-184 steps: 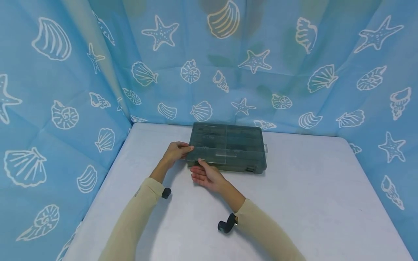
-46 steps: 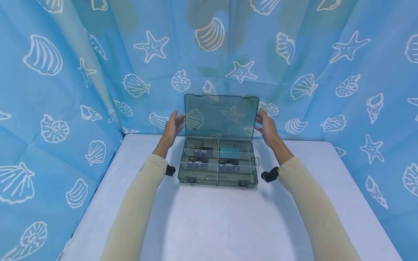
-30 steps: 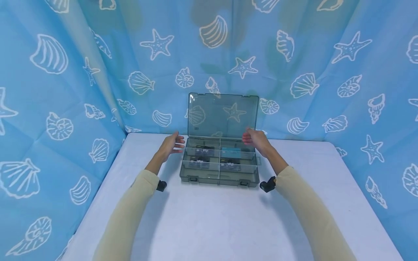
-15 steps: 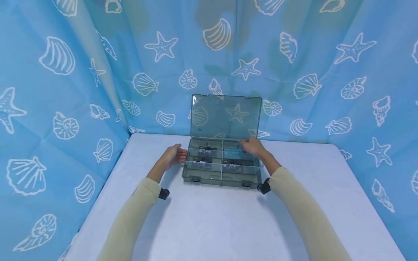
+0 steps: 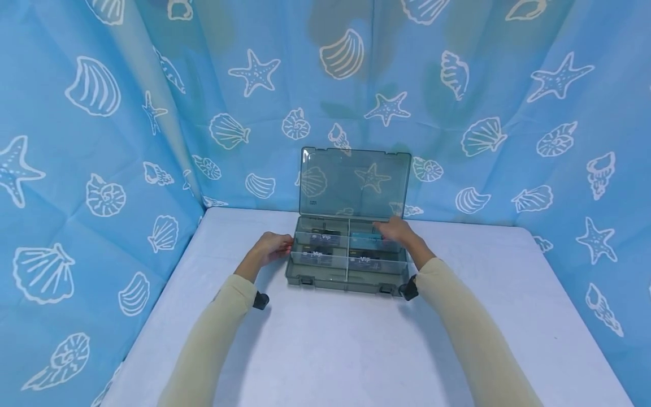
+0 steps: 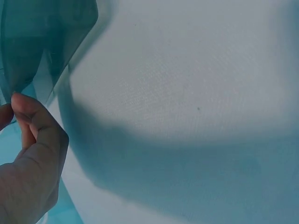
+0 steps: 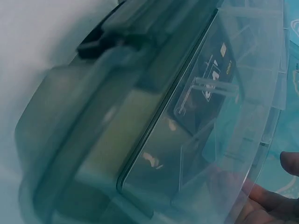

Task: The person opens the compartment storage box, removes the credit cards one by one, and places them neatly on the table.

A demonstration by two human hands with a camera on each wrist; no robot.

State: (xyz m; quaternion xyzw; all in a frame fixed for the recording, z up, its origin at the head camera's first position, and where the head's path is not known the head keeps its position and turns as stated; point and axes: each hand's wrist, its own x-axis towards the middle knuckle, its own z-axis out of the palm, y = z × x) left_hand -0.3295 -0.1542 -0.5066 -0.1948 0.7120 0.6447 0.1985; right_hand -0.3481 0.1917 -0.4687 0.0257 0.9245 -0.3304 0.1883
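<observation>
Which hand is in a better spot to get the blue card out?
Probably the right hand. It's close to the blue card, on the right side of the box. The left hand is on the other side, across the middle divider.

Box base (image 5: pixel 330 285): smoky green-grey plastic, see-through, smooth, glossy. Lid (image 5: pixel 356 183) at its 12 o'clock: same tinted plastic, flat, glint at the 10 o'clock corner. Inner tray (image 7: pixel 254 56): clear colourless plastic, shiny, sharp moulded edges in right wrist view. Dark cards (image 5: pixel 330 233) look smooth; blue card (image 5: pixel 363 237), box's 1 o'clock, same; paper or plastic, can't tell. Table cover (image 5: pixel 330 339), 6 o'clock of box: white cloth, matt, fine weave in left wrist view. Curtain (image 5: pixel 285 34), 12 o'clock: blue printed fabric, softly creased. Sleeves (image 5: pixel 208 339), 7 and 5 o'clock: beige cloth, matt.
</observation>
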